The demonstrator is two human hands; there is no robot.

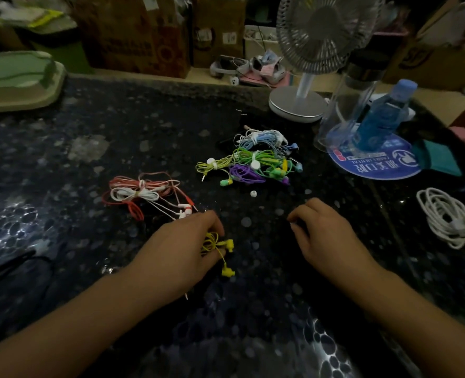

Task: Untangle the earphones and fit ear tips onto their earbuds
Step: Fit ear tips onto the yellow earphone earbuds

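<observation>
Here the left hand point(183, 246) is gripping the yellow earphones point(220, 251), earbuds dangling just right of its fingers; the right hand point(324, 233) is resting loosely curled, holding nothing, on the counter point(144, 126).

We log two bare forearms entering from the lower edge; left hand point(190, 241) and right hand point(326, 233) ungloved, no sleeves, rings, watch or bands visible.
</observation>
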